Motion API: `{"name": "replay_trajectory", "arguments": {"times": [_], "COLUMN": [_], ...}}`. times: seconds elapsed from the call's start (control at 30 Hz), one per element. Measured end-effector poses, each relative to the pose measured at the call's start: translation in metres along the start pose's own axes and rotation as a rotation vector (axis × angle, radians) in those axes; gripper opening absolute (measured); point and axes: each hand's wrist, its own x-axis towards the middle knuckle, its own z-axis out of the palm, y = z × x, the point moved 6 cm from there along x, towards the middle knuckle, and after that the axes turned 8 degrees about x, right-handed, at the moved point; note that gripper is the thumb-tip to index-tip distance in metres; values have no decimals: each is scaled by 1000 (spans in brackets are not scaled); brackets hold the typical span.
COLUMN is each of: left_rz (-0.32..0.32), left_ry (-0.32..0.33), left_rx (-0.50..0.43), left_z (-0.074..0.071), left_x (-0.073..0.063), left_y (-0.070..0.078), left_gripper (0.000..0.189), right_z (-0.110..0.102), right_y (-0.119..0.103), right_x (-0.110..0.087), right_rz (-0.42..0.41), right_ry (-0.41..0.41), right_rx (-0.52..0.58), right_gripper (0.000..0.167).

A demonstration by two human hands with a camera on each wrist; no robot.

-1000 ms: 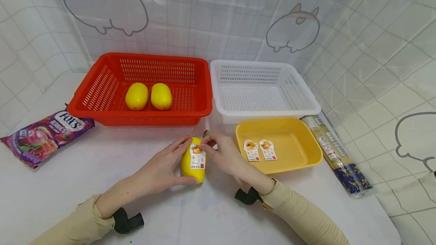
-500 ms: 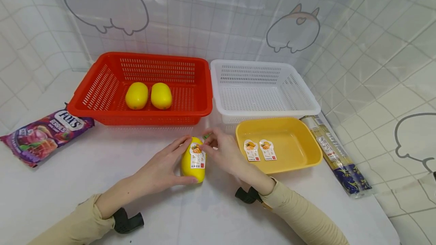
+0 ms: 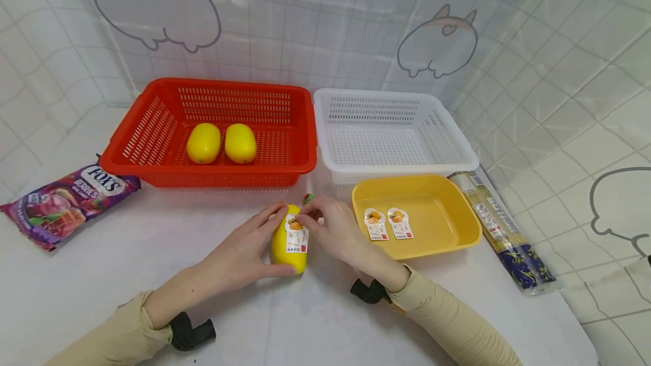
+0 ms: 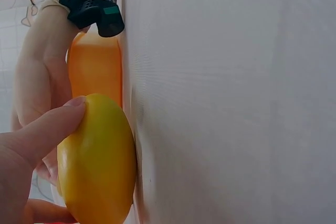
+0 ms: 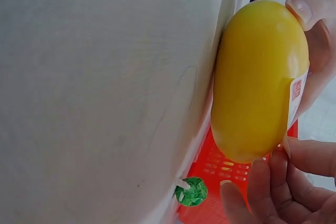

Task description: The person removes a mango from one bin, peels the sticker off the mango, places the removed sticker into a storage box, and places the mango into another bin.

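My left hand (image 3: pixel 239 253) grips a smooth yellow mango (image 3: pixel 280 244) on the white table, thumb at the near end and fingers at the far end. A white fruit-picture sticker (image 3: pixel 296 239) lies along the mango's upper side. My right hand (image 3: pixel 335 227) pinches the sticker's far end between thumb and fingertips, right at the mango's tip in the right wrist view. Just beyond those fingers is a small green-and-red foil-wrapped ball (image 3: pixel 308 199); the right wrist view shows a pale stub on it. In the left wrist view my left thumb (image 4: pixel 60 124) presses the mango's end.
Behind stand a red basket (image 3: pixel 213 169) with two yellow mangoes (image 3: pixel 204 143) and a white basket (image 3: pixel 396 170). A yellow tray (image 3: pixel 442 219) at right holds two stickers (image 3: pixel 399 223). Sweets bag (image 3: pixel 71 202) lies left; a long clear packet (image 3: pixel 503 230) lies right.
Right fingers shift slightly, hiding much of the foil ball half a second ago and showing it again now. The mango and its sticker have moved a touch to the right.
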Motion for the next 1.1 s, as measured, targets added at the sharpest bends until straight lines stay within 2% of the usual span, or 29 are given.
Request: {"name": "replay_trajectory", "arguments": {"times": [0.77, 1.1], "left_rz": [35, -1], "left_ry": [16, -28], "left_rx": [8, -29], "left_z": [-1, 0], "left_x": [1, 3], "left_y": [-2, -6], "left_gripper": [108, 111], "right_z": [-1, -1], "right_y": [-2, -2], "right_x": [-2, -1], "right_rz": [-29, -31], "right_ry": [17, 16], "right_rx": [-2, 16], "right_gripper": [4, 7]}}
